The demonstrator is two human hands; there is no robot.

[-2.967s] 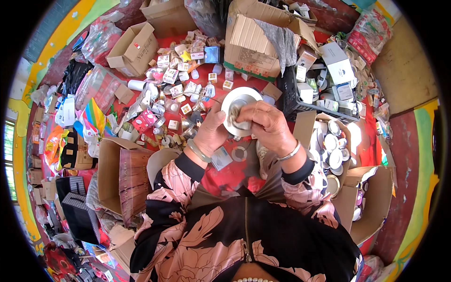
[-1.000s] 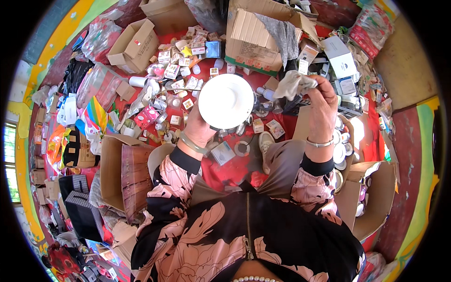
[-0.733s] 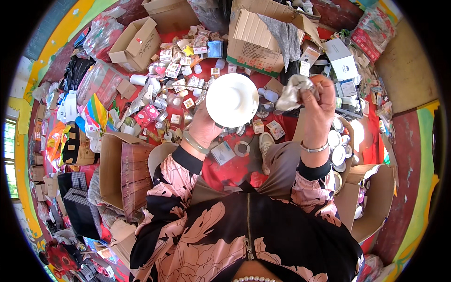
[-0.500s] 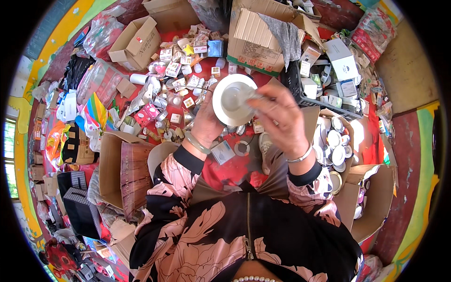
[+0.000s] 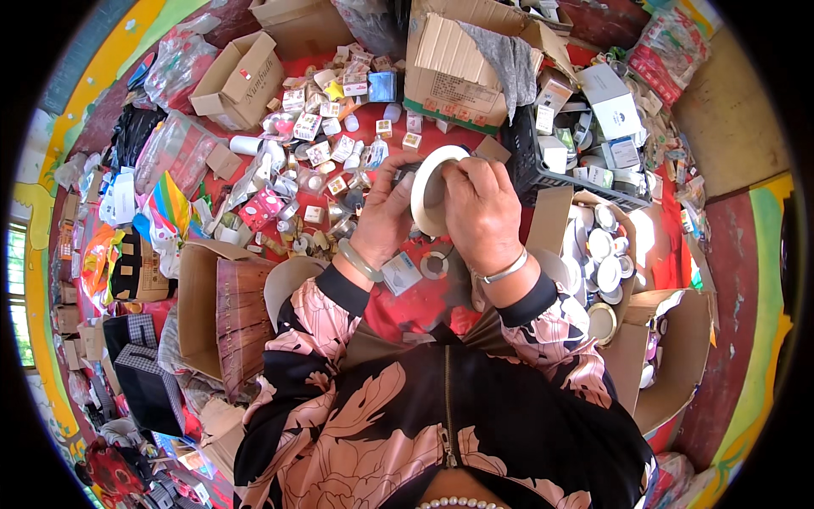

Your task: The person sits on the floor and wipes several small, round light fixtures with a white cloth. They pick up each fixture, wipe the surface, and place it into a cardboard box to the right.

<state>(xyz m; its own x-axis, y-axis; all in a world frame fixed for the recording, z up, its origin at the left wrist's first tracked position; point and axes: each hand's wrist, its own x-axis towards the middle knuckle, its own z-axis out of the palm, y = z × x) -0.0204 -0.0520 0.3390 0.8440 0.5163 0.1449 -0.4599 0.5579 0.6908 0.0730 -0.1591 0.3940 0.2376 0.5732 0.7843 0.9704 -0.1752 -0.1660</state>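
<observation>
A white round fitting (image 5: 433, 191), with a broad flat rim and a hollow middle, is held up in front of me, tilted so its opening faces right. It looks like a lamp housing. My left hand (image 5: 383, 206) grips it from behind at its left side, thumb up near the rim. My right hand (image 5: 485, 212) is closed, its fingers curled over the right side of the rim into the hollow. The fingertips are hidden there, and whether they also pinch a small piece cannot be seen. Below my hands a white flat box (image 5: 401, 272) and a pale ring (image 5: 435, 265) lie on the red floor.
To the right, a carton (image 5: 553, 222) holds several similar white round pieces (image 5: 604, 246). Beyond it stands a black crate (image 5: 530, 182) of boxed goods. Small boxes and loose parts (image 5: 318, 153) cover the floor ahead. An open carton (image 5: 199, 318) stands left of my knees.
The fitting has turned from facing up at me to nearly edge-on. My right hand, blurred before, has moved left and down into its hollow. My left hand has shifted slightly.
</observation>
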